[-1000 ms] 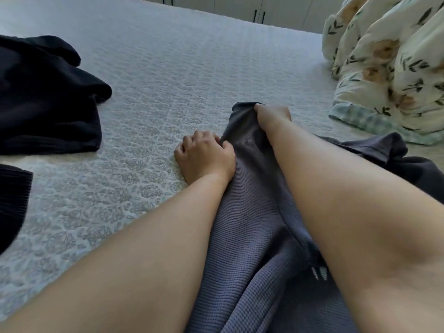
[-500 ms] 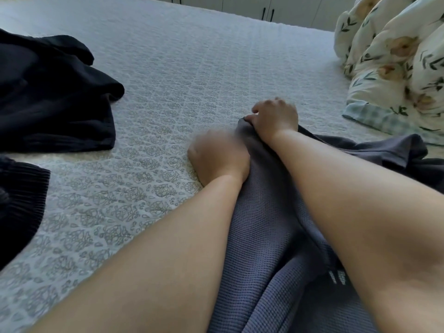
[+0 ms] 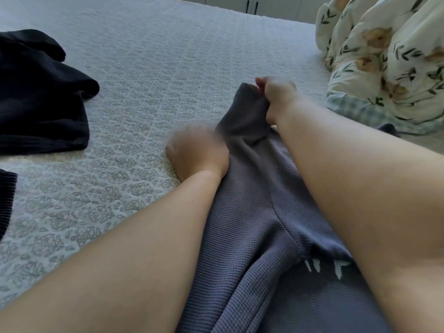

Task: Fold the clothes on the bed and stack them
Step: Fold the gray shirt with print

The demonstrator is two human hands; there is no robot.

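The grey-purple waffle-knit garment (image 3: 259, 212) lies on the white quilted bed (image 3: 144, 68), its long axis running away from the person. The right hand (image 3: 276, 97) pinches its raised far end — the blurred left hand (image 3: 197, 152) sits at its left edge, grip unclear. Black clothes (image 3: 38, 97) lie well left.

I am in a home bedroom. I lean over a wide bed (image 3: 149, 75) covered with a pale quilted spread with a leaf pattern. A floral duvet (image 3: 389, 58) lies bunched at the far right. Dark clothes (image 3: 38, 97) lie at the left, and a grey waffle-knit garment (image 3: 259, 224) lies near me. Beyond the far edge stand pale wardrobe doors (image 3: 271, 4) with dark handles.
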